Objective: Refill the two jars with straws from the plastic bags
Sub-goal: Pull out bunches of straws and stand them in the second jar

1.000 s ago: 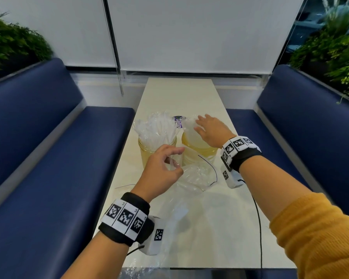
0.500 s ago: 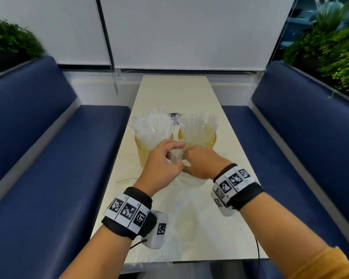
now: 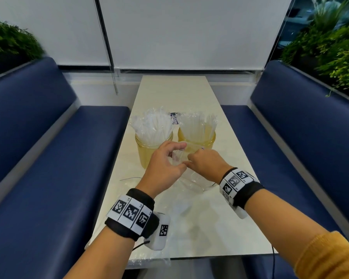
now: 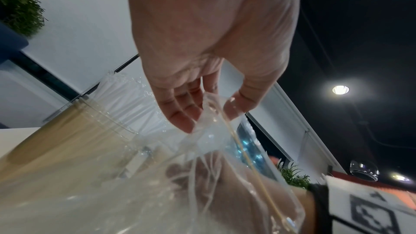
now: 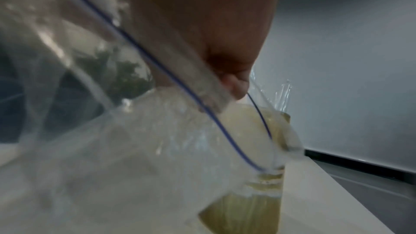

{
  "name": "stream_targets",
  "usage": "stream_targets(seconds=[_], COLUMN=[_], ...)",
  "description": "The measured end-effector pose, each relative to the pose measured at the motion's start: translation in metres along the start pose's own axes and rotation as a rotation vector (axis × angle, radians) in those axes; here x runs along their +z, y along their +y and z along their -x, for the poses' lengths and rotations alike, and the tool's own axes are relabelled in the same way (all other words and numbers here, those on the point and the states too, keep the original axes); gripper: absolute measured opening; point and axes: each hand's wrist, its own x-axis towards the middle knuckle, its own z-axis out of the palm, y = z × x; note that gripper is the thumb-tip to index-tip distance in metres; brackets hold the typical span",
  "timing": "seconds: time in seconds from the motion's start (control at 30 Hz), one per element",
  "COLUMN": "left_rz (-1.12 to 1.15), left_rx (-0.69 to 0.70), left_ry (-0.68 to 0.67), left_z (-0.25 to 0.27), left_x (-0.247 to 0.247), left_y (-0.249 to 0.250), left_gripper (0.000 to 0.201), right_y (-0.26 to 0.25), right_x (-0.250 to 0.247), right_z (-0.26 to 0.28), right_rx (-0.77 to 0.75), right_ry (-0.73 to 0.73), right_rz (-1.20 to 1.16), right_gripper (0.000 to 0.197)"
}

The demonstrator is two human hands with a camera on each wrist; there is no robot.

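Two amber glass jars stand side by side mid-table, the left jar (image 3: 147, 152) and the right jar (image 3: 201, 140), each packed with clear wrapped straws (image 3: 155, 125). Just in front of them a clear zip bag (image 3: 191, 179) is held up off the table. My left hand (image 3: 176, 158) pinches its rim between thumb and fingers, which shows plainly in the left wrist view (image 4: 209, 113). My right hand (image 3: 191, 160) grips the opposite rim beside the blue zip line (image 5: 234, 86). The bag (image 5: 135, 149) looks limp; no straws can be made out inside it.
A second clear plastic bag (image 3: 149, 258) lies over the table's near edge under my left wrist. A thin wire (image 3: 129, 178) lies left of the hands. Blue benches (image 3: 58, 168) flank the narrow table (image 3: 220, 228); plants stand behind them.
My right hand has left the right jar's straws and come back to the bag. Both hands now hold the bag's mouth close together.
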Motion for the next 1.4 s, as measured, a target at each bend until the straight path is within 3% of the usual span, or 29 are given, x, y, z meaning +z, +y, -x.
stream_targets(seconds=[0.23, 0.47, 0.67, 0.8, 0.87, 0.97, 1.03, 1.13, 1.23, 1.33, 1.4], left_rz=[-0.014, -0.037, -0.006, -0.022, 0.005, -0.001, 0.015, 0.000, -0.044, 0.166, 0.144], left_rx=[0.029, 0.013, 0.079, 0.115, 0.124, 0.108, 0.115, 0.120, 0.068, -0.046, -0.069], left_ry=[-0.015, 0.005, 0.218, 0.282, 0.269, 0.227, 0.221, 0.225, 0.250, 0.232, 0.192], left_z=[0.001, 0.000, -0.008, -0.014, -0.017, -0.018, -0.016, -0.016, -0.019, -0.015, -0.015], left_x=[0.012, 0.031, 0.049, 0.052, 0.051, 0.049, 0.048, 0.047, 0.048, 0.048, 0.049], left_y=[-0.007, -0.007, -0.008, -0.007, -0.006, -0.006, -0.006, -0.003, -0.006, -0.011, -0.015], left_gripper=[0.071, 0.104, 0.045, 0.023, 0.029, 0.050, 0.051, 0.030, 0.010, 0.041, 0.048], right_y=[0.001, -0.006, -0.015, -0.015, -0.020, -0.031, -0.031, -0.026, -0.031, -0.028, -0.021], right_x=[-0.049, -0.103, -0.114, -0.116, -0.110, -0.090, -0.081, -0.067, -0.049, -0.047, -0.060], right_z=[0.006, 0.017, 0.018, 0.020, 0.021, 0.019, 0.020, 0.019, 0.016, 0.011, 0.011], right_rx=[0.078, 0.074, 0.068, 0.110, 0.111, 0.071, 0.069, 0.133, 0.114, 0.115, 0.131], right_ry=[-0.027, 0.049, 0.149, 0.465, 0.569, 0.547, 0.595, 0.687, 0.733, 0.762, 0.780], right_rz=[-0.083, -0.050, -0.027, -0.221, -0.274, -0.286, -0.445, -0.833, -0.824, -0.792, -0.773], right_gripper=[0.054, 0.046, 0.054, 0.056, 0.053, 0.040, 0.034, 0.053, 0.041, 0.032, 0.035])
